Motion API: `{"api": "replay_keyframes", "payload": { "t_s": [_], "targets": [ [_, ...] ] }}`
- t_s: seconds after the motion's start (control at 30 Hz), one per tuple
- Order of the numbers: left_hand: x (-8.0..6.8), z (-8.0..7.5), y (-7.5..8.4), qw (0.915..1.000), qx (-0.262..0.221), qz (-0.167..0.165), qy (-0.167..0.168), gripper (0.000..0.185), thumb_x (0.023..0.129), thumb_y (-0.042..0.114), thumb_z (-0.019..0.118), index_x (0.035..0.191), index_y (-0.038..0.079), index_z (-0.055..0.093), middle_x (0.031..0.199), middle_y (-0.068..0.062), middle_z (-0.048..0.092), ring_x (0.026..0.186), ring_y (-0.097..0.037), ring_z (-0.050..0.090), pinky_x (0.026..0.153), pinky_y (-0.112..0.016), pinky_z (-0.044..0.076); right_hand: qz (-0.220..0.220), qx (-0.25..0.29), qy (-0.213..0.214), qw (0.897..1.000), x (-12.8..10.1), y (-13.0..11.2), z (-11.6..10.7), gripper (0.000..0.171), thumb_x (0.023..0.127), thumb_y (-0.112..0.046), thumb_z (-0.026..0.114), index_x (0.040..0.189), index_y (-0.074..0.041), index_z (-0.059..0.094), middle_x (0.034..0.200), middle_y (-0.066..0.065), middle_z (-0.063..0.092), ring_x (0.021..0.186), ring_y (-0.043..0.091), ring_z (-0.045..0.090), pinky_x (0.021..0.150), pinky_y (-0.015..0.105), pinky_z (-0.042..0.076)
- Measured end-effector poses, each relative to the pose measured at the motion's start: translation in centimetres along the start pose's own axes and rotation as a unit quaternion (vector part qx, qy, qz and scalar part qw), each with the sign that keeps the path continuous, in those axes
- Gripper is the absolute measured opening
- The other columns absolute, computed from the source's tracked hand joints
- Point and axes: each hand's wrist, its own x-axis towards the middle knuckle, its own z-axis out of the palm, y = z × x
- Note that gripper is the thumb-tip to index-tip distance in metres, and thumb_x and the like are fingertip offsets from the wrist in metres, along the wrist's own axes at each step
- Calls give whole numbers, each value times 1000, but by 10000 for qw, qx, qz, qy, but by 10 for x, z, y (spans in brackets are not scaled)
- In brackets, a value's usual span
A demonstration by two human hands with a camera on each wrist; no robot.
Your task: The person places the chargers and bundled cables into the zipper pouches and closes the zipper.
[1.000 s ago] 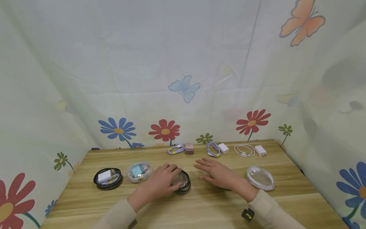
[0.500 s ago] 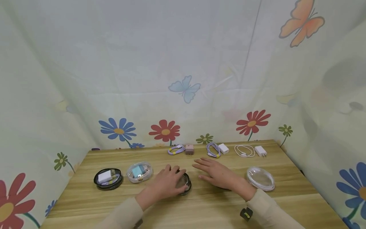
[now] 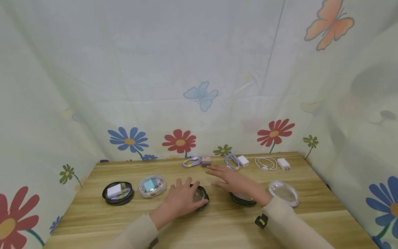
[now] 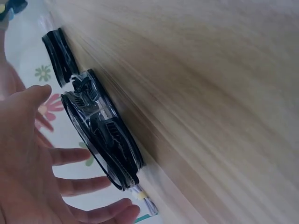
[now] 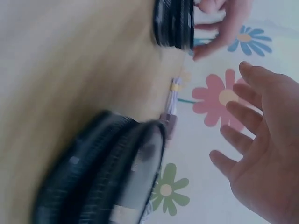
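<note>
Nearest, a right hand (image 3: pixel 233 180) slightly farther forward and leftward than half a second ago, baring more of the black-rimmed case (image 3: pixel 244 200) back under the wrist, behind its fingers (image 5: pixel 243 116), straight, parted, holding nothing. Hence less cover over that case, and no grip on it. Barely shifted rightward too with the left hand (image 3: pixel 181 197), fingers (image 4: pixel 79 185) spread wide over a second black-rimmed case (image 4: pixel 112 135); apparently no grip there either, though contact hard to judge in so soft a wrist view. Left of the left fingers, an oval clear case (image 3: pixel 142 193) around a turquoise adapter (image 3: pixel 150 185); farther out, a third black-rimmed case (image 3: pixel 107 200) with a white adapter (image 3: pixel 114 191) inside. Right of the right fingers, past the wrist, a white-rimmed case (image 3: pixel 293 200).

Just beyond the right fingertips, a pinkish adapter (image 3: pixel 206 161), with a purple cable (image 3: pixel 188 165) to its left; off to the right, a second purple cable (image 3: pixel 229 166), a second white adapter (image 3: pixel 243 160), a looped white cable (image 3: pixel 265 168) and a third white adapter (image 3: pixel 283 163).

Under everything, a wood-grain table (image 3: pixel 202 231). Farthest, pale curtains (image 3: pixel 155 69) behind and at both sides, printed with flowers and butterflies.
</note>
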Motion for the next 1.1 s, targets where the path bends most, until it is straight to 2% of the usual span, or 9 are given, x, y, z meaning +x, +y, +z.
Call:
{"api": "replay_keyframes", "payload": {
  "t_s": [0.13, 0.33, 0.57, 0.9, 1.1],
  "targets": [
    [0, 0, 2, 9998, -38, -139, -123, 88, 85, 85, 47, 147, 23, 53, 140, -14, 53, 116, -48, 55, 85, -63, 50, -268, 186, 11, 9995, 21, 10, -8, 51, 105, -27, 57, 152, -8, 47, 159, 14, 41, 146, 35, 37, 115, 54, 35],
    [1, 2, 2, 9992, -147, -165, -321, 88, 84, 84, 51, 147, 21, 53, 139, -15, 54, 117, -47, 54, 84, -59, 53, -18, 411, -242, 9989, 52, 21, -15, 52, 106, -26, 57, 153, -7, 45, 159, 15, 40, 146, 35, 38, 115, 54, 36],
    [0, 0, -1, 9982, -567, 151, -109, 77, 85, 69, 66, 139, 14, 58, 133, -15, 56, 111, -44, 54, 78, -54, 56, 193, 690, -305, 9970, 73, 29, -16, 52, 105, -25, 57, 152, -4, 45, 159, 18, 38, 146, 37, 37, 116, 54, 33],
    [-7, -3, -13, 9885, -1399, 462, 351, 78, 85, 52, 78, 146, 12, 50, 152, -19, 42, 135, -44, 43, 100, -57, 49, 522, 938, -406, 9934, 91, 57, -2, 56, 103, -30, 61, 153, -8, 46, 160, 13, 40, 146, 33, 39, 116, 52, 34],
    [-10, -6, -17, 9864, -1494, 558, 394, 79, 85, 50, 79, 146, 11, 48, 154, -19, 40, 139, -43, 40, 102, -57, 48, 687, 1262, -436, 9887, 106, 70, 9, 55, 100, -22, 65, 151, -8, 49, 155, 13, 47, 137, 35, 49, 111, 52, 41]
  ]
}}
